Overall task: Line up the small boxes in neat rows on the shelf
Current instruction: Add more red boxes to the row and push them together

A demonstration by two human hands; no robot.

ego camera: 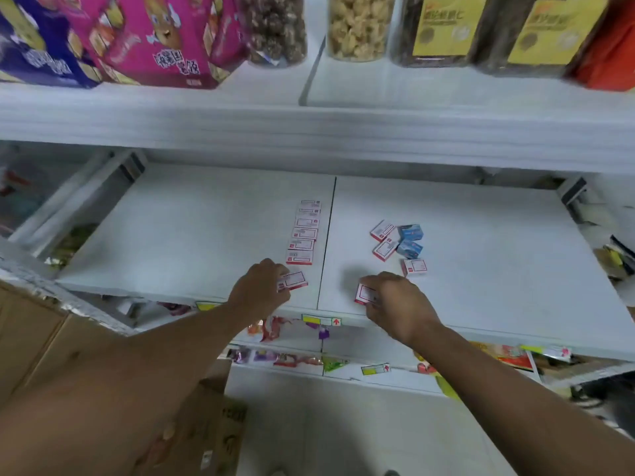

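Note:
On the white shelf (192, 235) a row of several small red-and-white boxes (304, 232) runs front to back, just left of the shelf's middle seam. My left hand (261, 290) grips one more such box (294, 280) at the near end of that row. My right hand (395, 304) holds another red-and-white box (363, 293) near the front edge, right of the seam. Behind it lies a loose cluster: three red-and-white boxes (385, 249) and two blue boxes (410, 239), unaligned.
The upper shelf (309, 128) overhangs, carrying snack boxes (154, 39) and jars (359, 25). Lower shelves with candy packets (275, 328) sit under the front edge. A cardboard carton (213, 438) stands on the floor at lower left. Metal brackets (130, 166) flank the shelf.

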